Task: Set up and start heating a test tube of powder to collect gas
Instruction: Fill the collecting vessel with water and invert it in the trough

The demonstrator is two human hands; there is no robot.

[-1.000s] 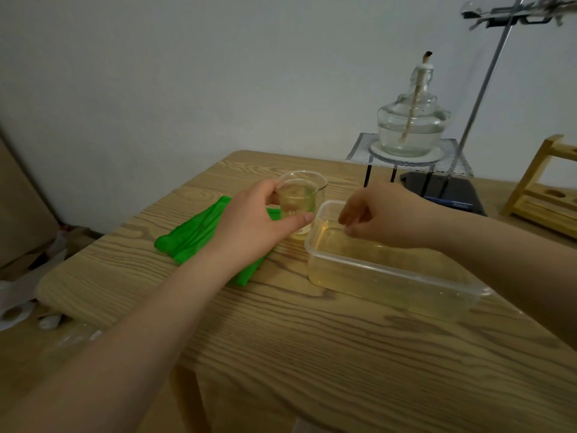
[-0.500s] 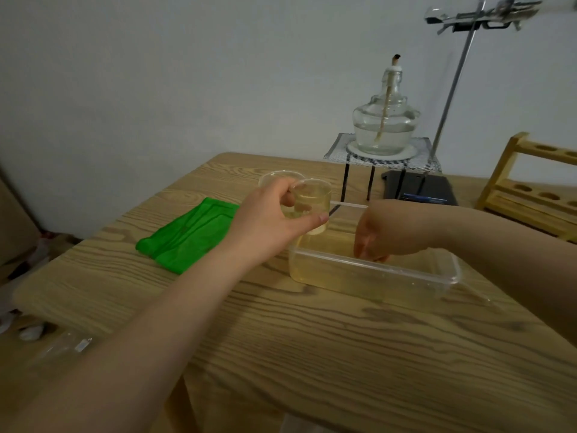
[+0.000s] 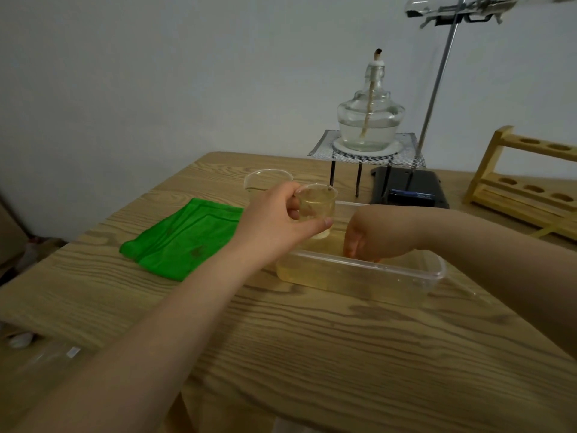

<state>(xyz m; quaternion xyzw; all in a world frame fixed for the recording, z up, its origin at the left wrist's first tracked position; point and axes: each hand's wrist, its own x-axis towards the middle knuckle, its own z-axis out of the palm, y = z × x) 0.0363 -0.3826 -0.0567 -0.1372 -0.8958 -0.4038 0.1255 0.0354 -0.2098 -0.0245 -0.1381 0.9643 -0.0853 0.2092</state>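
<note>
**Beaker held over the water trough**

Head view: the left hand (image 3: 274, 220) grips a small beaker (image 3: 317, 210) above the water-filled trough (image 3: 437, 270), probably readying gas collection. The right hand (image 3: 371, 237) dips inside, grip indiscernible. The test tube (image 3: 416, 9) sits clamped overhead.

The counter (image 3: 312, 354) was matt, grained wood. The tub (image 3: 406, 273) looked like clear glossy plastic, the lamp (image 3: 370, 120) smooth glass on metal mesh (image 3: 409, 151). The green cloth (image 3: 184, 239) was soft and matt; the rack (image 3: 512, 182) was bare pale wood.
</note>
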